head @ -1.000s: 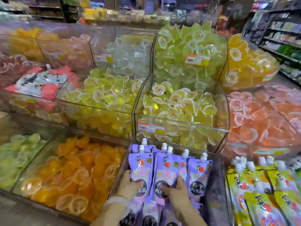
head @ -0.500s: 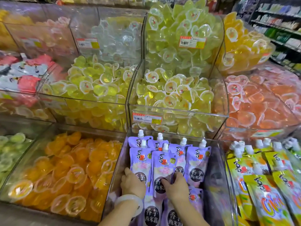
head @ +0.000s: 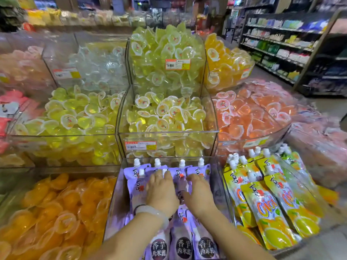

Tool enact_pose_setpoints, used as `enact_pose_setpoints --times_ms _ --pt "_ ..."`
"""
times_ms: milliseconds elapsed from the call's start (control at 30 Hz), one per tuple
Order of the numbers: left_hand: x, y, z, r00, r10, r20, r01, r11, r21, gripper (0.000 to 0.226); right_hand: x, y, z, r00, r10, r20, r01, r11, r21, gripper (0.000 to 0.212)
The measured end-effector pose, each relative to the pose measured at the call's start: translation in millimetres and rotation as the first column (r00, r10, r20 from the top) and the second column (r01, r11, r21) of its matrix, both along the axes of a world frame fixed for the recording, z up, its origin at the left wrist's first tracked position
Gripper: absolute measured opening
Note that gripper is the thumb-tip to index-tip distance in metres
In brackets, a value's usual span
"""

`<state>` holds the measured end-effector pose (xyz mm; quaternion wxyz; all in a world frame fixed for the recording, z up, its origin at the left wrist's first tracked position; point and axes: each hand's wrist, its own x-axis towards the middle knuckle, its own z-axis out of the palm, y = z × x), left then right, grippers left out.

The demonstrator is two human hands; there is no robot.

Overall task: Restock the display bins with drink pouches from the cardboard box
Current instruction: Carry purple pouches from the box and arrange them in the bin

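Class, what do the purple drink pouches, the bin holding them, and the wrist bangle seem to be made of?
Purple pouches: probably flexible printed plastic film, glossy, with hard white caps.
Bin: clear rigid plastic, likely acrylic; you can see through its walls.
Bangle: pale, smooth, translucent; possibly jade or glass, unclear.

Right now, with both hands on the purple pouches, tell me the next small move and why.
Probably press the back row flat and level, then lift both hands out. The left hand and right hand lie palm-down on the purple pouches, which already fill the clear bin in overlapping rows, spouts at the back.
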<state>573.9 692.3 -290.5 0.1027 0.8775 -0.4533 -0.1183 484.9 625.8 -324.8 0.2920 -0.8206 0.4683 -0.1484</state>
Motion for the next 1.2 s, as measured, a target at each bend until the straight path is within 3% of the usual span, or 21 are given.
enact_pose_setpoints --times_ms 67,167,367,500,767,1033,1200 --pt "-18.1 -19.0 26.6 0.992 -0.097 0.079 0.099 0.995 -0.026 0.058 -14.3 -14.6 31.8 0.992 0.062 -0.105 -0.079 0.985 -0.156 0.039" --pt "-55.2 -47.0 61.0 0.953 -0.222 0.205 0.240 0.968 -0.067 0.061 -52.9 -34.5 73.7 0.989 0.048 -0.136 -0.090 0.943 -0.319 0.049" --pt "-170.0 -106.9 110.5 0.862 -0.413 0.294 0.458 0.883 -0.102 0.066 -191.9 -82.7 121.8 0.951 -0.223 -0.215 0.108 0.889 -0.445 0.058" --pt "-272.5 -149.6 126.9 0.767 -0.553 0.327 0.604 0.793 -0.077 0.062 -305.1 -107.1 141.1 0.867 -0.428 -0.255 0.270 0.834 -0.482 0.054" --pt "-476.8 -201.6 136.1 0.529 -0.767 0.363 0.825 0.565 -0.007 0.051 -526.4 -100.8 161.4 0.612 -0.706 -0.358 0.559 0.705 -0.435 0.046" --pt "-639.1 -251.3 127.5 0.308 -0.903 0.300 0.944 0.328 0.019 0.050 -685.7 -110.0 164.6 0.397 -0.829 -0.394 0.763 0.537 -0.361 0.050" --pt "-720.7 -322.1 127.1 0.228 -0.914 0.335 0.970 0.242 0.000 0.053 -756.8 -169.9 165.2 0.307 -0.862 -0.405 0.808 0.460 -0.369 0.054"
